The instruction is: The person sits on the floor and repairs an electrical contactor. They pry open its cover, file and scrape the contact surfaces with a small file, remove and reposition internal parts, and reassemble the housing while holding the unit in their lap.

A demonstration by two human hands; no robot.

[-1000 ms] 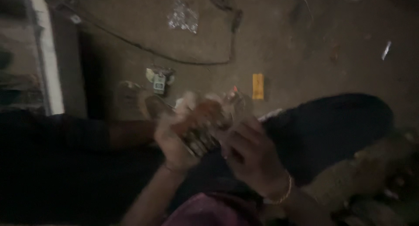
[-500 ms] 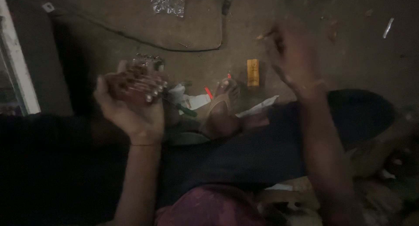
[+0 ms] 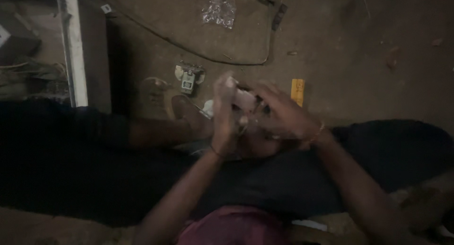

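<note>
The brown dusty concrete floor point(image 3: 359, 51) fills the upper part of the view and carries everything loose. Across the middle lie the person's legs in dark blue trousers point(image 3: 388, 155), stretched over the floor from the left edge to the right edge, with bare feet point(image 3: 182, 112) resting near the floor's middle. At the left edge stands a dark panel with a pale upright frame point(image 3: 75, 51). A thin black cable point(image 3: 198, 51) curves over the floor from the top left corner toward the top middle, ending near a small black plug piece point(image 3: 280, 14). A crumpled clear plastic bag point(image 3: 218, 7) lies by the top edge.

The left hand point(image 3: 226, 117) is raised upright, its fingers curled round the left side of a small pale, blurred object point(image 3: 243, 99). The right hand point(image 3: 283, 115), with a thin bracelet point(image 3: 320, 131) at the wrist, closes over the same object from the right, so both hands grip it together above the lap, just over the feet. What the object is cannot be told through the blur.

A small grey metal part with a green middle point(image 3: 188, 77) lies on the floor just beyond the feet. A little yellow rectangular block point(image 3: 297, 91) lies on the floor right beside the right hand's knuckles.
</note>
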